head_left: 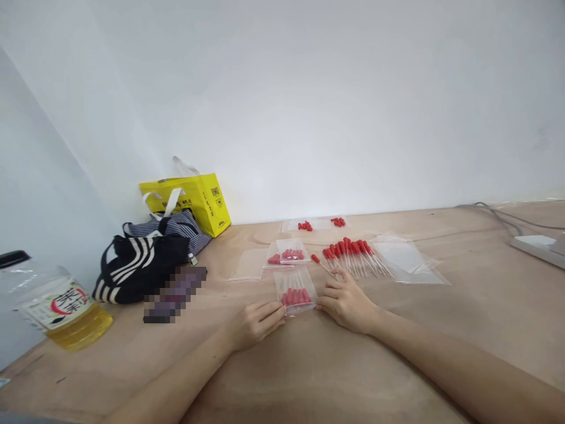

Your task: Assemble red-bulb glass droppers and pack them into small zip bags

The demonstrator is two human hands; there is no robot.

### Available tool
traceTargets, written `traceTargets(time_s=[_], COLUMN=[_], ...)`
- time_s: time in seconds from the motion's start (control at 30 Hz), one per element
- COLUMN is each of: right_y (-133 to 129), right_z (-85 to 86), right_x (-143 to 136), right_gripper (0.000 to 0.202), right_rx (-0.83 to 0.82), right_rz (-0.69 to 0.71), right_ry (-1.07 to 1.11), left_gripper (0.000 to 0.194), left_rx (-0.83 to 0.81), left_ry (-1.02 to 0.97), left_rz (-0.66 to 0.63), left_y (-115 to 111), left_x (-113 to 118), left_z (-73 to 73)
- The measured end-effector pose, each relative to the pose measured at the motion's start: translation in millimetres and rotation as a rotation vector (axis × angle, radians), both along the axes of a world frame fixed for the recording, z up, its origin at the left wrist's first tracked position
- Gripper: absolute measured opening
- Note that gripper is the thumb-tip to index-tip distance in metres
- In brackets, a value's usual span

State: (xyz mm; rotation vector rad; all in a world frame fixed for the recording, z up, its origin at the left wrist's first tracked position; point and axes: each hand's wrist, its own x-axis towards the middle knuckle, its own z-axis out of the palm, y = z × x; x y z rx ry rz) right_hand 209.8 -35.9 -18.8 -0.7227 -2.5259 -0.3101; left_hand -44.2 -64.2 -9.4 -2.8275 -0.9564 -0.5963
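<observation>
A small clear plastic bag [295, 278] lies on the table in front of me, with several red-tipped sticks in it, their red ends [296, 296] toward me. My left hand [258, 324] is closed, its fingertips pinching the bag's near left corner. At the near right corner, my right hand [346, 303] has its lower fingers closed on the bag's edge. One loose red-tipped stick [322, 264] reaches to that hand's upper fingers; I cannot tell whether they grip it. Beyond lies a fanned pile of red-tipped sticks [353, 250] with pale stems.
Filled bags [293, 246] overlap beyond the bag, beside a flat clear bag [249, 264]. More clear bags [406, 259] lie right of the pile. Small red pieces [304, 226] rest near the wall. Left stand an oil bottle [66, 309], black pouch [136, 265] and yellow bag [189, 197]; right, a power strip [538, 247].
</observation>
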Motion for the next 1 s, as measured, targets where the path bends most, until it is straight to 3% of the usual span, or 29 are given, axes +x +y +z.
traceTargets(time_s=[0.27,0.4,0.63,1.0], right_y=[9.2,13.5,14.1,16.1], right_z=[-6.1,-7.2,-7.6,-6.0], right_x=[-3.5,-6.4,-7.4,-10.3], right_gripper=[0.021,0.024,0.025,0.026], right_rx=[0.243,0.355,0.416,0.476], right_rz=[0.078,0.109,0.15,0.145], right_ry=[0.169,0.154,0.156,0.174], left_gripper=[0.021,0.017,0.015,0.018], left_rx=[0.429,0.592,0.596,0.572], left_ry=[0.063,0.067,0.04,0.032], left_rz=[-0.134,-0.146,-0.052,-0.055], left_y=[13.1,11.9,12.6,13.0], left_x=[1.9,1.0,3.8,0.5], left_z=[-4.7,-2.3,-0.1,2.8])
